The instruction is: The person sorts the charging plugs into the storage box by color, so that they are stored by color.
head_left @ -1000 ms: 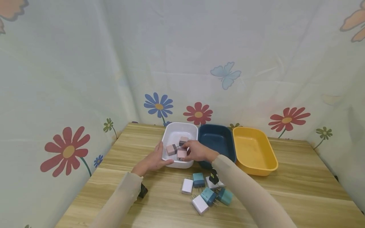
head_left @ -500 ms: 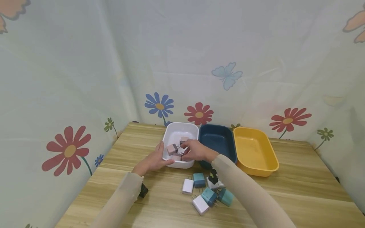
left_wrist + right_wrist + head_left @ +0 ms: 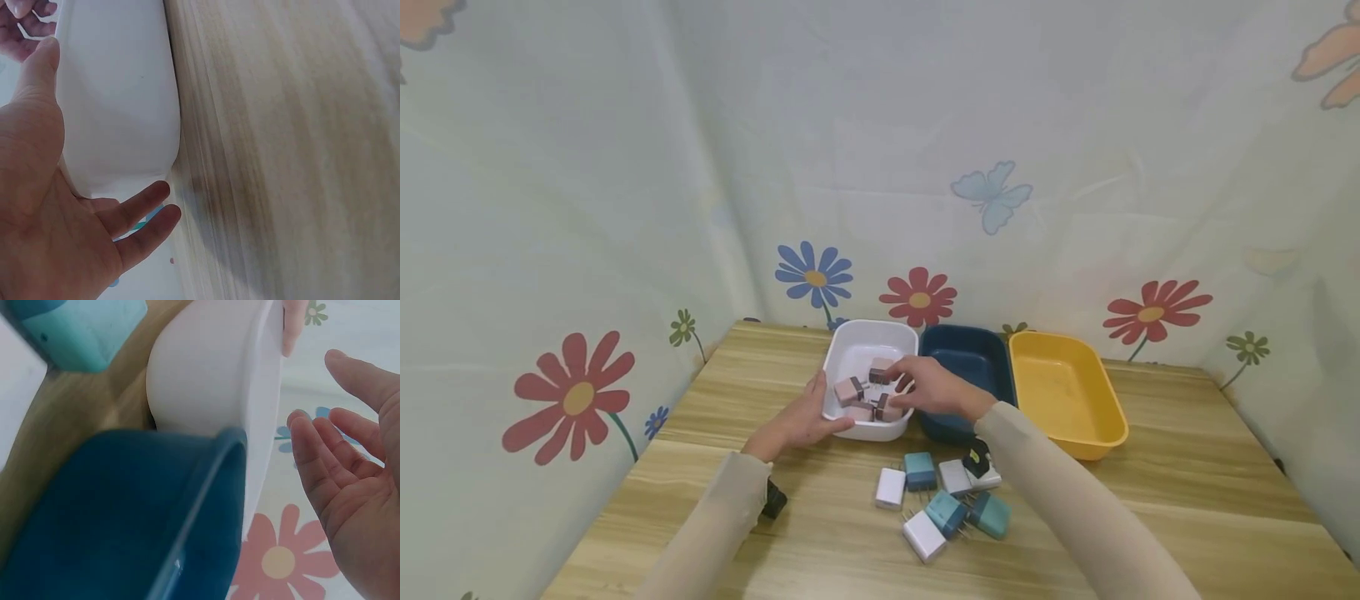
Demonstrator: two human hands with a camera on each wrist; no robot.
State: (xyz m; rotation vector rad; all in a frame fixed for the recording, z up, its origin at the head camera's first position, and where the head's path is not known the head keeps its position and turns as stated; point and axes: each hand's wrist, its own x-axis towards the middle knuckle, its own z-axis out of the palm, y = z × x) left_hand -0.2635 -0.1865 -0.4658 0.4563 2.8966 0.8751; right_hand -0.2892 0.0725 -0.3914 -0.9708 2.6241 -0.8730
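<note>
Several pink and dark grey charger plugs lie in the near part of the white bin. My left hand rests against the bin's near left corner. In the left wrist view its thumb lies along the rim, while two fingers extend past the corner. Over the bin's right side is my right hand, just above another pink plug. The right wrist view shows its fingers loosely bent and apart, with nothing between them.
A dark blue bin and a yellow bin stand in a row right of the white one. Nearer me on the wooden table lie several white chargers and teal chargers. A flowered cloth hangs behind.
My right hand has shifted a pink plug within the white bin and let it go, then drawn slightly up and right. The plugs there lie differently. My left hand stays at the corner.
</note>
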